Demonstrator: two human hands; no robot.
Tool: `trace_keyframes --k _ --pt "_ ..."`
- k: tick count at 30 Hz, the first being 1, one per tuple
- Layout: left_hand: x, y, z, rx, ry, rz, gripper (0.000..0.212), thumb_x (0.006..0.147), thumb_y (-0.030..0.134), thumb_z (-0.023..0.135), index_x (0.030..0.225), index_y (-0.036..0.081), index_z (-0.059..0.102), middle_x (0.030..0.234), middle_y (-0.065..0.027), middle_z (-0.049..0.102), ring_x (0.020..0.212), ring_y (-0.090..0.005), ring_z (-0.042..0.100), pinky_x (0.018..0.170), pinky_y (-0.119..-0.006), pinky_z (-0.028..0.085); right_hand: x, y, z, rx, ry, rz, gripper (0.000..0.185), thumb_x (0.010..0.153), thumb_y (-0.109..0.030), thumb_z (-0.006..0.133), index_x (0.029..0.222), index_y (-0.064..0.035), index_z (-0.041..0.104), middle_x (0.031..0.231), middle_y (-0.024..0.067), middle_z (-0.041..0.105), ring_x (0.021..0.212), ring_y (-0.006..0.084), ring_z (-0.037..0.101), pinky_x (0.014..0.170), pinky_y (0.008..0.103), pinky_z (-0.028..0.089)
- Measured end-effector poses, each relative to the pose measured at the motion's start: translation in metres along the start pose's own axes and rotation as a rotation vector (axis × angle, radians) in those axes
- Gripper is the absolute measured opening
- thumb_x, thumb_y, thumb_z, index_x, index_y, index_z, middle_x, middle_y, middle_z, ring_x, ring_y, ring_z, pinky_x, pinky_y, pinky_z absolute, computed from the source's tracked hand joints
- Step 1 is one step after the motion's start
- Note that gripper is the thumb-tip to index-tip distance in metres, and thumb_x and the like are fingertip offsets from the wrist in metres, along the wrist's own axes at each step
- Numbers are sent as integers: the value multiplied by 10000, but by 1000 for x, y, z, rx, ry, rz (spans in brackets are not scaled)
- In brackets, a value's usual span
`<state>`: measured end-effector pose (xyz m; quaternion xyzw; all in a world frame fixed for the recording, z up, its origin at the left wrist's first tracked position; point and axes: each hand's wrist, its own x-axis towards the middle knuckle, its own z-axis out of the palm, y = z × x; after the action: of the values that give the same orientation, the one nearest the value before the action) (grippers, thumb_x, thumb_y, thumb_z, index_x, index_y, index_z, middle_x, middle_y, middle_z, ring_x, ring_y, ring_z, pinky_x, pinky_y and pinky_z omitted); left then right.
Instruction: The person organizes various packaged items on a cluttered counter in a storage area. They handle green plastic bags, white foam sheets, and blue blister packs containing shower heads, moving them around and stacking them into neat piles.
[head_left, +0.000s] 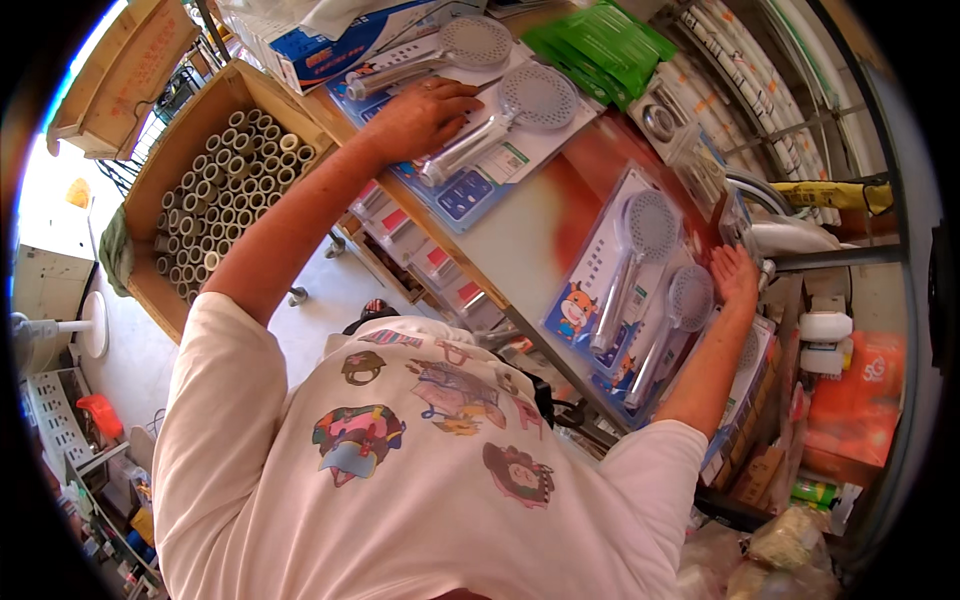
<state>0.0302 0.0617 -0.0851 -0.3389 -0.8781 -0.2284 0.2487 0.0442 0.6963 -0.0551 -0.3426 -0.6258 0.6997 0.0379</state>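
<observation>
My left hand (427, 116) rests palm down on a blister-packed shower head (538, 97), its fingers over the clear plastic near the handle. Behind that pack lies another shower head (474, 43) on a similar printed card. Two more packed shower heads, one (651, 225) nearer the middle and one (688, 300) beside my right forearm, overlap at the table's right part. My right hand (735, 274) is just beyond them, fingers extended and nothing visible in it. A further packed shower head (746, 352) is partly hidden behind my right forearm.
A wooden box (150, 292) of short pipe pieces (232, 180) stands to the left. Green packets (604, 49) and a blue-and-white carton (322, 56) lie at the table's back. Long wrapped tubes (757, 82) and an orange box (855, 405) are at the right.
</observation>
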Motion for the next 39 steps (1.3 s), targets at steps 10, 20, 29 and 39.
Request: trace_keyframes --k 10,20,29,39 --pt "-4 12 16 154 37 16 304 878 182 590 1161 92 657 1261 -108 609 1182 -323 546 1014 -453 424 -122 -32 118 -289 -86 -424 548 941 -396 618 1364 -54 550 1358 99 585 1266 245 536 1082 375 384" --pt "3 75 30 43 85 -143 310 807 152 651 1113 110 679 1183 -102 622 1173 -337 524 1011 -490 395 -269 91 276 -650 -401 -923 481 944 -329 628 1325 -43 559 1393 147 513 1305 295 471 1092 399 358" --pt "-8 85 21 -268 26 -147 355 805 152 670 1152 80 665 1254 -165 565 1200 -372 511 1037 -487 378 -274 140 280 -574 -297 -976 383 997 -269 502 1294 -44 595 1443 137 456 1326 288 440 1096 409 352" --pt "-44 46 -86 -1 117 -291 648 833 380 716 1333 25 508 1315 -196 544 1208 -383 506 1070 -489 341 -275 140 284 -576 -246 -942 363 998 -278 503 1280 -80 617 1430 120 473 1331 277 441 1103 399 343"
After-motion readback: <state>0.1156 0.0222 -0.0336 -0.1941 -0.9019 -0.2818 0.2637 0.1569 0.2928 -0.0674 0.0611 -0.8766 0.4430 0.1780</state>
